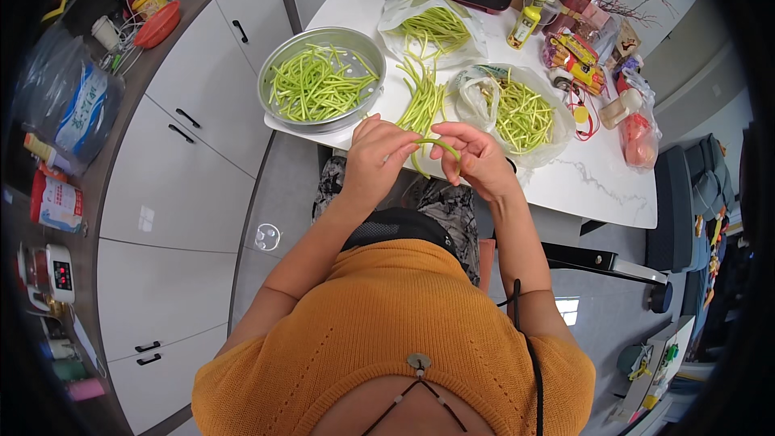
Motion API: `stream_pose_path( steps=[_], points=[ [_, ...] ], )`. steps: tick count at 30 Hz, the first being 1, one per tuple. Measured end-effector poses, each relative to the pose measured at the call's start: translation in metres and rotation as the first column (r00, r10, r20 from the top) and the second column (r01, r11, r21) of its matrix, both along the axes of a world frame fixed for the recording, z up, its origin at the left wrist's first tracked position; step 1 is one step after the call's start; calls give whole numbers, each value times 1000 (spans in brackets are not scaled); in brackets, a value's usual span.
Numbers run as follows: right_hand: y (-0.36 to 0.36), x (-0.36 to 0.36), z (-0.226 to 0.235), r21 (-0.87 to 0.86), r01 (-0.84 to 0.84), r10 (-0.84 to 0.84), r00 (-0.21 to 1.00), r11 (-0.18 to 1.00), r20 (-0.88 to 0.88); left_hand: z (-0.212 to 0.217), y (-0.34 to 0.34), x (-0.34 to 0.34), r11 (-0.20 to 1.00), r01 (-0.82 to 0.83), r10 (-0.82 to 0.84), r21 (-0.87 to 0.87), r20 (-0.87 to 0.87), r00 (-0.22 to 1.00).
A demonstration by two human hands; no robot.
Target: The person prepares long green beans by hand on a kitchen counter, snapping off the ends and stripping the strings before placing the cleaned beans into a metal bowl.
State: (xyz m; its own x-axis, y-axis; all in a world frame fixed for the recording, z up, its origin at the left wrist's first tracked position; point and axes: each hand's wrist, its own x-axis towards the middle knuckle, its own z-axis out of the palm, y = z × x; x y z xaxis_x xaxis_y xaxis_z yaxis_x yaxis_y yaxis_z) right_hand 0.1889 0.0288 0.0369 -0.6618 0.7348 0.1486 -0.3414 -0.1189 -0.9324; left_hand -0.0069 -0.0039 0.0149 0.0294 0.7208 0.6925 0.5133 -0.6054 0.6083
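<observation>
Above near edge of table point(593, 190): left hand point(375, 157) pinches one end of green stalk point(440, 143); right hand point(476, 159), fingers curled, grasps other end. Stalk bends between both hands. Just beyond, loose stalks point(422, 105) on table. To left, metal pan point(350, 60) with short pieces point(311, 85). To right, open bag point(478, 105) with more pieces. Farther back, white bag point(471, 50) with long stalks point(436, 26).
</observation>
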Motion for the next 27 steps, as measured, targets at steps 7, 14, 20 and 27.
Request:
stream_pose_path(
  steps=[7, 14, 20, 27],
  points=[
    [1, -1, -6, 103, 20, -25, 999, 995, 46, -2, -1, 3, 1000, 30, -29, 9, -12, 999],
    [3, -2, -7, 78, 190, -200, 970, 979, 138, -2, -3, 7, 997, 76, -76, 8, -18, 997],
    [-2, -4, -4, 115, 240, -256, 954, 964, 157, -2, -4, 8, 997, 73, -73, -1, -22, 997],
    [3, 3, -5, -24, 195, -194, 980, 980, 45, 1, -1, 6, 999, 37, -36, 14, -62, 997]
  ],
)
